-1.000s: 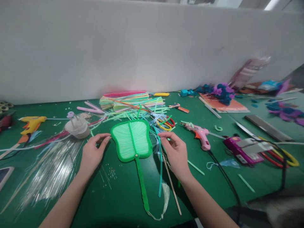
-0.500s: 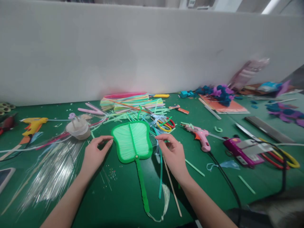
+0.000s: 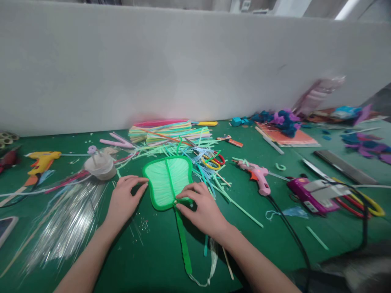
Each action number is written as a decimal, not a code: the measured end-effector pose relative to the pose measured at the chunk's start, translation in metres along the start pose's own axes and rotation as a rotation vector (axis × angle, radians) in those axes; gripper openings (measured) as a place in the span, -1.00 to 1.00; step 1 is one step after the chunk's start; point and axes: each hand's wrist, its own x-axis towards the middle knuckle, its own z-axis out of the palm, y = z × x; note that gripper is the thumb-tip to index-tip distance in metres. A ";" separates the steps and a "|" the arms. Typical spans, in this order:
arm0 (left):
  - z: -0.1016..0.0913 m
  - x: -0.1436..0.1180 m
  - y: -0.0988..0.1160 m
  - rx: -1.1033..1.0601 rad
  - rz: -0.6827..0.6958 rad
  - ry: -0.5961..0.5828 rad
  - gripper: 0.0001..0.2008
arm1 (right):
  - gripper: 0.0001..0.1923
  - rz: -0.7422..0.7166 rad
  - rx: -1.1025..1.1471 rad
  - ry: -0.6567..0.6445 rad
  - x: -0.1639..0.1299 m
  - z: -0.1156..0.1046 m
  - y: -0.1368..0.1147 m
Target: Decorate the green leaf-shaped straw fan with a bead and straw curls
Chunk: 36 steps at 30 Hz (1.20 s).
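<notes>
Right hand [image 3: 201,206] now at green fan [image 3: 160,183]

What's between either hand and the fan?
Nothing visible. The right hand has its fingertips at the bead on the fan; the left hand is right by the rim, touching or not I can't tell. The pink glue gun lies off to the right.

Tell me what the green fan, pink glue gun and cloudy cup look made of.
Green fan: matt, soft-looking edging, perhaps chenille; pale panel possibly fabric, given its fine streaks. Pink glue gun: probably hard plastic, smooth and moulded-looking. Cloudy cup: likely thin plastic, by its milky translucence.
</notes>
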 end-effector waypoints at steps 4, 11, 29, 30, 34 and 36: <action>0.001 0.000 -0.001 0.037 0.033 -0.024 -0.73 | -0.85 -0.021 -0.043 -0.019 -0.001 0.005 0.001; 0.000 0.001 -0.007 0.110 0.067 -0.036 -0.74 | -0.88 -0.074 -0.088 -0.008 -0.002 0.011 0.000; 0.012 -0.030 0.069 -0.395 -0.001 -0.211 -0.79 | -0.87 -0.346 0.044 0.154 -0.002 0.010 -0.006; 0.013 -0.031 0.070 -0.409 -0.021 -0.219 -0.79 | -0.87 -0.348 0.043 0.159 -0.002 0.010 -0.007; 0.012 -0.029 0.067 -0.432 -0.112 -0.269 -0.77 | -0.89 -0.346 0.042 0.179 -0.001 0.011 -0.007; 0.010 -0.028 0.066 -0.450 -0.119 -0.298 -0.76 | -0.89 -0.347 0.047 0.184 -0.001 0.012 -0.007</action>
